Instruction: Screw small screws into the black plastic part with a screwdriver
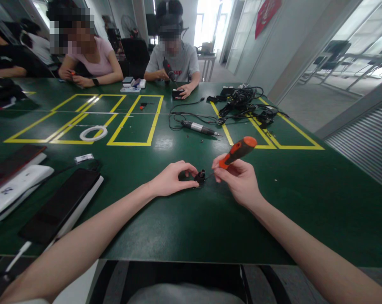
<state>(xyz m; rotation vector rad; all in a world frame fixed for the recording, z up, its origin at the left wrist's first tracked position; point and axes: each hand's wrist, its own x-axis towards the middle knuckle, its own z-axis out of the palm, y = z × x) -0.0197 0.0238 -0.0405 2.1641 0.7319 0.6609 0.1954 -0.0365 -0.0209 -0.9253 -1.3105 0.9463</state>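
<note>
My left hand grips a small dark part with a short cylinder on top, low at the table surface. Its thumb and fingers close on the part from the left. In my right hand is a screwdriver with an orange and dark grey handle tilted up to the right. The thin shaft points down and left, its tip beside the dark part. Whether the tip touches the part I cannot tell.
Beyond my hands lies a pen-shaped electric tool on a cord. Tangled black cables sit back right, a white ring left of centre. A dark phone and a white power strip lie left. Across the table, people handle tools.
</note>
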